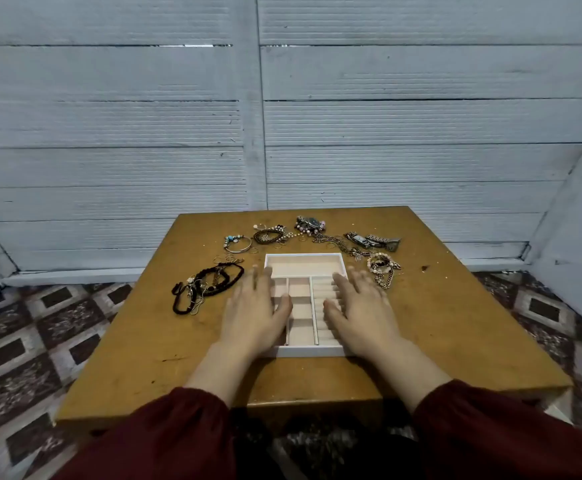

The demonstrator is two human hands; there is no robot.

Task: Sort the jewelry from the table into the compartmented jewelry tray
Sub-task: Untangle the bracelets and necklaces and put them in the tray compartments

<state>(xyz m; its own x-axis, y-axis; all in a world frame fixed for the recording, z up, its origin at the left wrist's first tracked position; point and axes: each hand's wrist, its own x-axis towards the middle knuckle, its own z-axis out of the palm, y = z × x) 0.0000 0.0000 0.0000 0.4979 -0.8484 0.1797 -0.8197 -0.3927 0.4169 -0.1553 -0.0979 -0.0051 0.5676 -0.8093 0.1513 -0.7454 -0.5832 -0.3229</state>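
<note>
Setting: wooden table [455,323], jewelry tray [304,260] centred.
Left hand [253,315]: fingers straight, spread, empty, over tray.
Right hand [364,311]: likewise.

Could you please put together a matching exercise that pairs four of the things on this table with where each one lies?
Things
1. black bead strands
2. silver link-band wristwatch
3. jewelry tray
4. silver charm bangle

Places
A. partly beneath the left hand and right hand
B. on the table, directly left of the tray
C. far right end of the row beyond the tray
D. just beyond the tray's far-left corner

Pairs: 1-B; 2-C; 3-A; 4-D
</note>
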